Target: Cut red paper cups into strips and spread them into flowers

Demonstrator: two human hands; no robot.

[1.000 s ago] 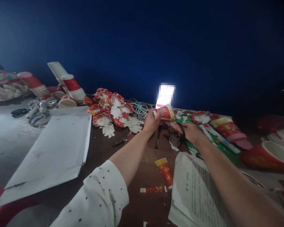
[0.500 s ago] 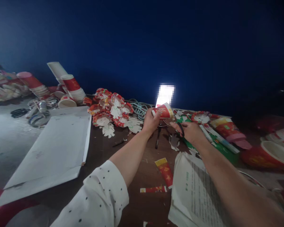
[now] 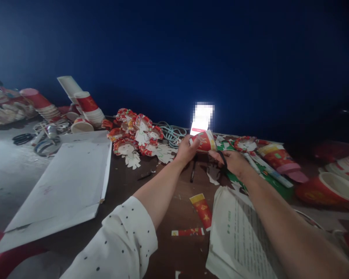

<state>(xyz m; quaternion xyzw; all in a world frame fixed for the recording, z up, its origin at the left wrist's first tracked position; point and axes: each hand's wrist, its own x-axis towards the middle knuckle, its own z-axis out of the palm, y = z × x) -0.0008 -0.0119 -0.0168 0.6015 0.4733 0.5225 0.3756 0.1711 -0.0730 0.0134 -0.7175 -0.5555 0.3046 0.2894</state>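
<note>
My left hand [image 3: 188, 148] is closed around a red paper cup [image 3: 206, 140] with gold print and a pale edge, tilted on its side. In my right hand [image 3: 232, 162] is a pair of scissors [image 3: 222, 159]; its black handle loop shows at my fingers, while the blades are mostly hidden by the cup. My right fingertips sit right by the cup's lower edge. Under the hands lie a black pen [image 3: 193, 170] and a paper cutout [image 3: 213, 172]. Red and gold cut pieces [image 3: 202, 211] rest on the brown table nearer to me.
Decorated red paper crafts [image 3: 139, 133] are heaped left of my hands. A large white board [image 3: 66, 178] lies at left, with stacked paper cups [image 3: 90, 108] behind. An open booklet [image 3: 238, 232] is at front right. A lit phone screen [image 3: 202, 116] stands behind the cup.
The cup has turned slightly in my left hand and moved a little right and down. My right hand with the scissors has come closer against its lower edge.
</note>
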